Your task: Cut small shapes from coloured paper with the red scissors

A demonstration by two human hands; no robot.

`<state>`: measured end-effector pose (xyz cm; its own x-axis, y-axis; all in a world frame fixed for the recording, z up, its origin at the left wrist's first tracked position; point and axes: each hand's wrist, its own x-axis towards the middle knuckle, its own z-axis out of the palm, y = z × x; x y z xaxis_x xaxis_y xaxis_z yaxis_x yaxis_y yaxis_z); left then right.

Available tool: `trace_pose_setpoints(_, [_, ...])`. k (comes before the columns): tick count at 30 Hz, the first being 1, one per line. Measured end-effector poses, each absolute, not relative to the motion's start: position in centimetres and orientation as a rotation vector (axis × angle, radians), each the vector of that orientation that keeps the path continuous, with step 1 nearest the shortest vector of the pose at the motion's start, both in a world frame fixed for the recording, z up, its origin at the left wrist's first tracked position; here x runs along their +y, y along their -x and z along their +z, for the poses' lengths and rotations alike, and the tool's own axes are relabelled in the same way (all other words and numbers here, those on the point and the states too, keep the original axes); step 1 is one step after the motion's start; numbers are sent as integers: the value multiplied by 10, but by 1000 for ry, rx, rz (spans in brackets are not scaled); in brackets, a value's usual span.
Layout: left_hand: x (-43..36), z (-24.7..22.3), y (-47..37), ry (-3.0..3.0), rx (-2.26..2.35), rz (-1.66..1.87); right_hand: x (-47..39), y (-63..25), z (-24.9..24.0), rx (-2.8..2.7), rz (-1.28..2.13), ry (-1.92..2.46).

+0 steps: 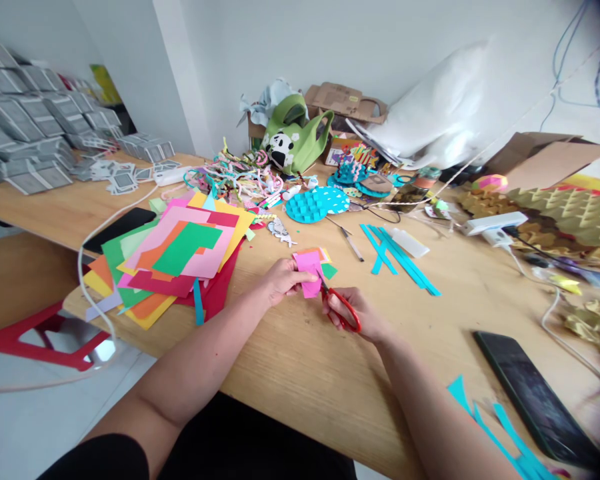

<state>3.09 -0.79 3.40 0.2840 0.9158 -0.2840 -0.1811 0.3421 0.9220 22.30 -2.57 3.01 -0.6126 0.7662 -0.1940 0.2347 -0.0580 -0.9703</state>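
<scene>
Pinched between the fingers of my left hand [283, 280] is a small pink sheet of paper [310, 285], held upright over the table's middle. My right hand [347, 308] grips red-handled scissors [349, 312], whose blades meet the right edge of the pink sheet. Just behind the sheet lie small scraps, among them a green paper piece [331, 271]. Left of my hands spreads a pile of coloured paper [180, 257], with a green sheet on top. Farther back are a pen [351, 243] and several blue paper strips [405, 261].
A phone [533, 393] and blue scraps [495, 427] lie front right. At the back stand a green panda bag [295, 143], tangled craft strips [235, 177] and blue textured discs [313, 204]. A white cable [83, 260] loops over the table's left edge. A power strip [495, 224] sits right.
</scene>
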Motion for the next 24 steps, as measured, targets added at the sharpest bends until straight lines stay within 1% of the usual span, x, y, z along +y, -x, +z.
trace_pose_setpoints(7, [-10, 32, -36, -878, 946, 917, -26, -222, 31, -1824, 1647, 1060])
trace_pose_setpoints(24, [-9, 33, -34, -896, 1003, 911, -28, -220, 35, -1803, 1724, 1056])
